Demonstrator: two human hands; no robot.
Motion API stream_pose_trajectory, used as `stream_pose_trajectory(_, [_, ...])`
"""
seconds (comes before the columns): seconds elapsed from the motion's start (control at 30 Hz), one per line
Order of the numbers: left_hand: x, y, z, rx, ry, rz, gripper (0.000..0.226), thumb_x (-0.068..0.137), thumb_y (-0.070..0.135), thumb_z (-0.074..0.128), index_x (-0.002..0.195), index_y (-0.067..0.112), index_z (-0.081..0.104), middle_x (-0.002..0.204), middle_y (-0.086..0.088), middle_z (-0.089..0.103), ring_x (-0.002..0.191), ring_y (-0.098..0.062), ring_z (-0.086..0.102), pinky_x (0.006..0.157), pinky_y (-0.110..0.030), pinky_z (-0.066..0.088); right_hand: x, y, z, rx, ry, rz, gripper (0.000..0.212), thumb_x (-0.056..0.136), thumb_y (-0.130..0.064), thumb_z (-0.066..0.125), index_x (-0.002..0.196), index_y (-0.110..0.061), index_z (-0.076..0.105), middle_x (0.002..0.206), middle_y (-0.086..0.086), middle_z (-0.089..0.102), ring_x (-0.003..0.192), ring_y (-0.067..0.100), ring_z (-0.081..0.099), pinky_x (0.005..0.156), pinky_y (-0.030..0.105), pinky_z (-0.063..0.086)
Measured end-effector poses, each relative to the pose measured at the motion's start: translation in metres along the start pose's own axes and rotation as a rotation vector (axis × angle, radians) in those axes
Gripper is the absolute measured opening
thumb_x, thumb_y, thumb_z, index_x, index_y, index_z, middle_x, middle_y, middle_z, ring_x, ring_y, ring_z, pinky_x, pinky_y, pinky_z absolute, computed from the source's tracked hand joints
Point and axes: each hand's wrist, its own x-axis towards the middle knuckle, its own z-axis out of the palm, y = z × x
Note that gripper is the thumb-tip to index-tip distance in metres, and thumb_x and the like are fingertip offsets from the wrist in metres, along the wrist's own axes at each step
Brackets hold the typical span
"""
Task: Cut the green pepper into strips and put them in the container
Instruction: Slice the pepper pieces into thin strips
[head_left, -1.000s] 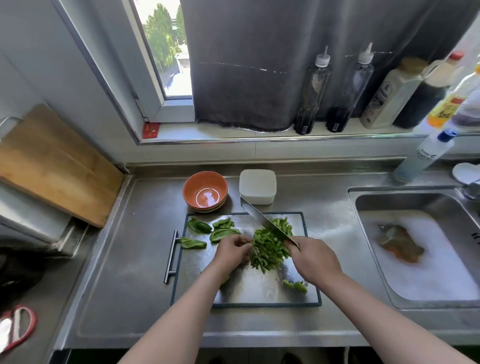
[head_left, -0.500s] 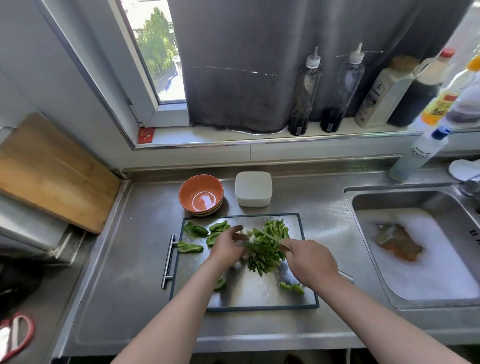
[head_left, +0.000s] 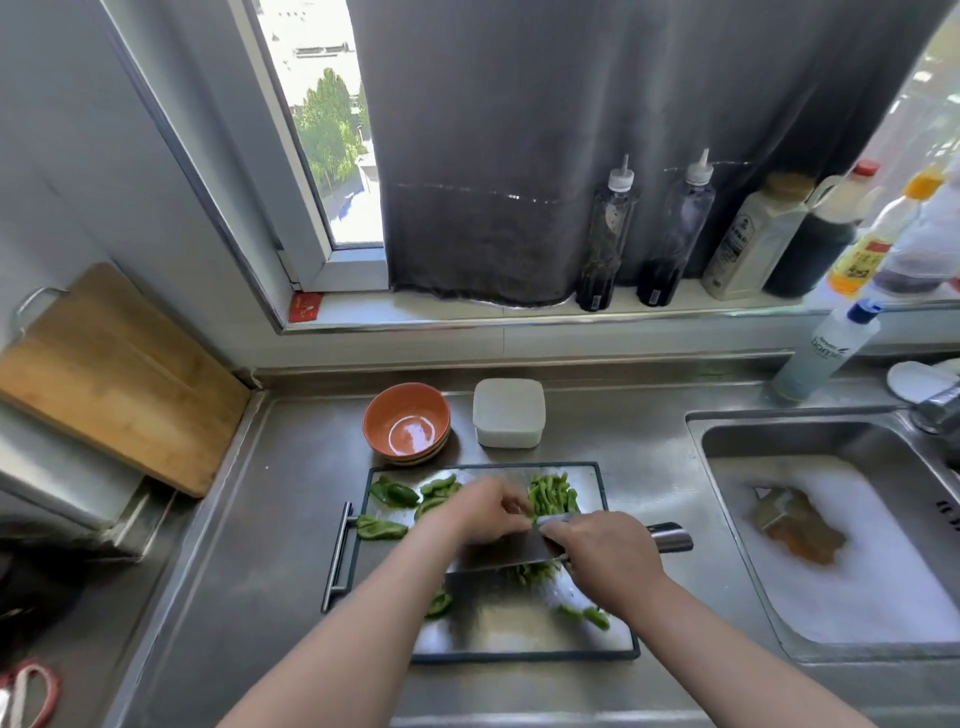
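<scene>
At the left edge of the frame a wooden board (head_left: 119, 379) leans against the wall. Left of centre, uncut pepper pieces (head_left: 395, 493) lie on the steel cutting board (head_left: 519, 634), which rests on the counter (head_left: 260, 519). Above them sit an orange bowl (head_left: 407, 422) and, just to its right, the white container (head_left: 508, 412), lid on. The left hand (head_left: 488, 512) curls its fingers loosely against the pile of pepper strips (head_left: 550, 493); whether its grip pinches any cannot be told. The right hand (head_left: 605, 558) has its grip closed around the handle of the cleaver (head_left: 498, 551), whose blade lies flat over strips. At right, the sink (head_left: 779, 431) holds suds.
</scene>
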Motion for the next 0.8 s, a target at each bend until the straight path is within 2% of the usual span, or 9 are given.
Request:
stream_pose_trajectory(0.07, [0.008,0.002,0.004,0.031,0.038,0.004,0.019,0.09,0.018,0.068,0.107,0.02,0.076,0.109,0.002,0.073,0.096,-0.012,0.065,0.088,-0.023,0.049,0.002,0.002,-0.001,0.003,0.036,-0.009,0.023,0.053,-0.017,0.069,0.066,-0.032,0.057,0.05,-0.009,0.053,0.042,0.015,0.05,0.043,0.026,0.017])
stream_pose_trajectory(0.13, [0.013,0.003,0.005,0.009,0.128,-0.016,0.017,0.088,0.016,0.069,0.103,0.019,0.077,0.104,0.001,0.074,0.096,-0.016,0.067,0.089,-0.027,0.051,0.005,0.005,-0.002,-0.004,0.05,0.004,0.024,0.053,-0.016,0.069,0.065,-0.032,0.056,0.05,-0.009,0.052,0.042,0.015,0.048,0.042,0.027,0.017])
stream_pose_trajectory(0.2, [0.016,0.004,0.004,-0.053,0.187,-0.035,0.019,0.088,0.017,0.07,0.106,0.019,0.075,0.103,0.002,0.074,0.096,-0.015,0.067,0.09,-0.028,0.051,0.005,0.006,-0.006,-0.007,0.015,0.026,0.023,0.062,-0.013,0.068,0.072,-0.031,0.06,0.056,-0.008,0.056,0.047,0.017,0.046,0.043,0.028,0.022])
stream_pose_trajectory(0.33, [0.016,0.005,0.001,-0.116,0.116,-0.009,0.026,0.093,0.016,0.065,0.118,0.021,0.071,0.114,0.002,0.072,0.104,-0.012,0.065,0.098,-0.029,0.049,0.006,0.008,-0.017,0.005,-0.024,0.053,0.023,0.082,-0.012,0.055,0.093,-0.03,0.063,0.075,-0.004,0.061,0.066,0.023,0.051,0.055,0.032,0.031])
stream_pose_trajectory(0.43, [0.005,-0.002,-0.005,-0.195,0.205,-0.029,0.028,0.099,0.013,0.056,0.122,0.019,0.069,0.116,0.0,0.07,0.095,-0.01,0.062,0.082,-0.02,0.048,0.007,0.004,-0.026,0.064,-0.097,0.113,0.025,0.086,-0.016,0.05,0.102,-0.029,0.065,0.079,-0.005,0.057,0.073,0.024,0.053,0.059,0.03,0.037])
stream_pose_trajectory(0.57, [-0.026,-0.024,-0.02,-0.396,0.603,-0.088,0.021,0.099,0.01,0.055,0.108,0.021,0.071,0.102,0.008,0.07,0.086,-0.005,0.064,0.063,-0.008,0.043,0.008,-0.003,-0.028,0.262,-0.196,0.208,0.039,0.086,-0.02,0.049,0.114,-0.037,0.07,0.103,-0.005,0.07,0.094,0.023,0.066,0.076,0.031,0.053])
stream_pose_trajectory(0.63, [-0.05,-0.041,-0.021,-0.412,0.825,-0.125,0.02,0.096,0.008,0.055,0.098,0.022,0.07,0.091,0.008,0.068,0.08,-0.006,0.062,0.062,-0.009,0.042,0.012,-0.011,-0.028,0.373,-0.249,0.242,0.031,0.086,-0.022,0.048,0.101,-0.036,0.071,0.096,-0.005,0.07,0.091,0.025,0.066,0.075,0.033,0.053])
stream_pose_trajectory(0.7, [-0.072,-0.066,-0.012,-0.352,0.97,-0.146,0.02,0.092,0.004,0.056,0.091,0.02,0.068,0.086,0.007,0.066,0.08,-0.012,0.061,0.069,-0.02,0.045,0.014,-0.023,-0.023,0.462,-0.281,0.255,0.02,0.089,-0.03,0.047,0.079,-0.033,0.064,0.079,-0.006,0.066,0.081,0.024,0.064,0.064,0.032,0.046])
stream_pose_trajectory(0.8, [-0.102,-0.101,0.011,-0.195,0.976,-0.062,0.019,0.086,0.001,0.057,0.085,0.018,0.066,0.083,0.01,0.061,0.078,-0.01,0.057,0.071,-0.022,0.043,0.017,-0.047,-0.015,0.562,-0.293,0.251,0.034,0.095,-0.047,0.046,0.074,-0.023,0.06,0.072,-0.005,0.065,0.071,0.02,0.061,0.061,0.031,0.044])
